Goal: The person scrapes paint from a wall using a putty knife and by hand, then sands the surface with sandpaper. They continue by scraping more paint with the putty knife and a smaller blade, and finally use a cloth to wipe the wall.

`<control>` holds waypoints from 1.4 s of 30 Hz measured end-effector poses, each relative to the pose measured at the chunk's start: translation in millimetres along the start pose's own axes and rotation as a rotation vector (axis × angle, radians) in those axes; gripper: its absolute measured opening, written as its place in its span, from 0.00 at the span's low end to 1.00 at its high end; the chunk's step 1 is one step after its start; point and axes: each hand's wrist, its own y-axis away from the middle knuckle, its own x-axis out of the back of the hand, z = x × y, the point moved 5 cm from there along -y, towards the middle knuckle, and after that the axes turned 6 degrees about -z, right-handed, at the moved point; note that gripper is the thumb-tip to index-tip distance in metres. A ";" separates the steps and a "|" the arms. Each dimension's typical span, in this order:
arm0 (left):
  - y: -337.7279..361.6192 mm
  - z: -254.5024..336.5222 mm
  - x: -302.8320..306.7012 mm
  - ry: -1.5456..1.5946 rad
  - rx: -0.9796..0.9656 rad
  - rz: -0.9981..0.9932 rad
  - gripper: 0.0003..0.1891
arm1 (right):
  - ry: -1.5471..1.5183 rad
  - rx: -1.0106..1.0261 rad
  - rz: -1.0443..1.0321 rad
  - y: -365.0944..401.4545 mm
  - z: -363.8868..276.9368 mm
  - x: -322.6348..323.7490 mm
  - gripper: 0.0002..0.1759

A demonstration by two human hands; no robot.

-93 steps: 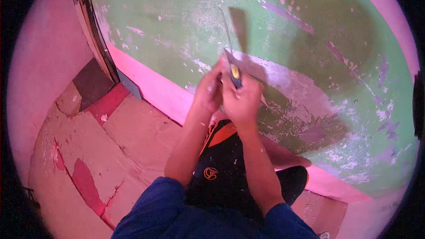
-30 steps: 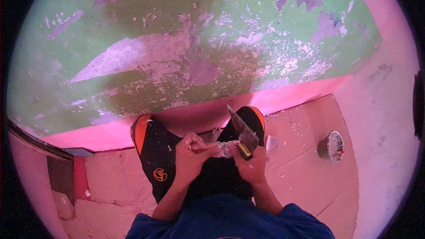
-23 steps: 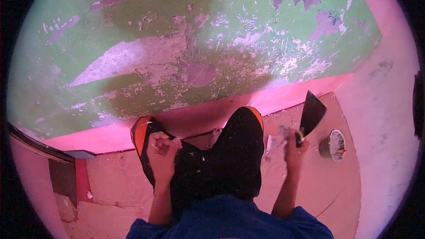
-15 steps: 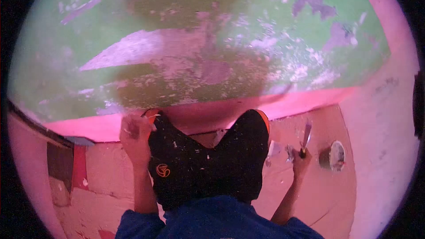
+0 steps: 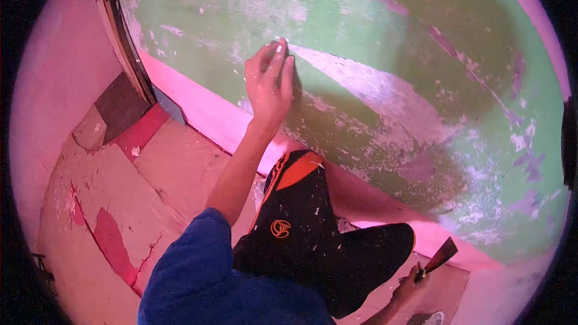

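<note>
My left hand (image 5: 269, 87) is raised to the green wall (image 5: 217, 48), its slightly bent fingers apart. Its fingertips are at the narrow end of a pale bare patch (image 5: 373, 87) where the green coating is gone. I see nothing held in it, and whitish specks dot the fingers. Low on the right, beside my knee, my right hand (image 5: 409, 286) is closed round the dark handle of a putty knife (image 5: 441, 254). The blade points up and to the right, apart from the wall.
A pink band (image 5: 198, 105) runs along the wall's foot. My bent legs in black shorts (image 5: 301, 238) are close to it. A tub (image 5: 435, 318) is partly visible at the bottom edge. The floor (image 5: 174, 171) has red worn patches; a dark wooden frame (image 5: 123, 30) stands left.
My view has turned left and tilted. The left hand has risen from beside my knee to the wall. The right hand still holds the putty knife, its blade now leaning further right.
</note>
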 end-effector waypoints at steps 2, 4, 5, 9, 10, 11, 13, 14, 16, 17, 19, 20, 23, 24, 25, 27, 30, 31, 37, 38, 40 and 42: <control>-4.2 -4.1 3.5 -0.034 -0.041 0.030 0.14 | 0.026 0.045 -0.003 -2.5 -31.8 -16.5 0.27; -6.7 -4.8 6.3 -0.046 -0.076 0.021 0.12 | 0.048 0.093 -0.043 -2.0 -65.4 -36.1 0.23; -8.6 -5.1 7.2 -0.048 -0.072 0.026 0.12 | 0.021 0.185 -0.054 -0.1 -83.3 -47.5 0.21; -15.9 -2.5 12.9 -0.016 -0.021 0.048 0.10 | 0.027 0.283 -0.110 11.4 -128.3 -83.2 0.18; -16.7 -3.6 12.6 0.001 0.026 0.031 0.08 | 0.034 0.335 -0.131 11.1 -132.5 -89.6 0.17; -17.2 -3.2 12.4 0.002 0.026 0.035 0.08 | 0.053 0.316 -0.150 13.8 -135.6 -93.4 0.16; -16.8 -3.9 10.4 0.024 0.068 0.020 0.03 | 0.016 0.348 -0.143 12.7 -127.9 -101.0 0.15; -18.5 -1.2 10.4 0.026 0.068 0.018 0.03 | -0.022 0.376 -0.137 14.1 -125.5 -102.8 0.14; -22.6 5.1 6.6 -0.150 0.107 -0.073 0.02 | 0.001 0.229 -0.201 26.8 -141.9 -107.6 0.16; -21.9 6.5 4.3 -0.148 0.106 -0.077 0.02 | -0.033 0.242 -0.207 27.9 -140.6 -109.3 0.15; -18.9 6.6 -1.3 -0.190 0.153 -0.101 0.03 | -0.066 0.252 -0.212 32.9 -142.7 -111.3 0.15; -15.7 8.8 -2.7 -0.189 0.154 -0.100 0.03 | -0.045 0.256 -0.208 36.4 -146.6 -113.1 0.14; -3.3 13.8 -5.0 -0.044 0.203 -0.088 0.04 | -0.050 0.258 -0.258 40.6 -154.7 -122.9 0.13; 0.0 14.2 -4.5 0.028 0.223 -0.072 0.05 | -0.075 0.245 -0.312 41.0 -155.7 -128.8 0.12; 2.4 15.2 -4.3 0.101 0.242 -0.057 0.05 | -0.081 0.302 -0.350 41.4 -165.1 -138.7 0.12; 9.1 27.1 -2.2 0.180 0.207 -0.030 0.05 | -0.063 0.132 -0.573 50.0 -190.8 -161.0 0.13; 7.5 24.2 11.0 0.264 0.214 0.059 0.07 | -0.147 0.305 -0.583 54.8 -226.7 -199.7 0.14; 2.6 17.8 16.8 0.277 0.251 0.128 0.08 | -0.132 0.372 -0.635 60.3 -246.8 -208.5 0.14; -14.4 8.1 12.3 0.004 0.134 -0.004 0.08 | -0.259 0.483 -0.795 75.0 -290.5 -239.4 0.13; -16.1 3.6 10.9 0.084 0.148 -0.025 0.08 | -0.246 0.557 -0.782 74.2 -292.3 -242.3 0.13; -17.6 4.5 12.2 0.068 0.108 -0.012 0.07 | -0.264 0.473 -0.827 78.6 -298.8 -241.3 0.13; -17.3 7.3 12.4 0.051 0.072 -0.008 0.06 | -0.279 0.379 -0.870 81.4 -298.8 -245.5 0.13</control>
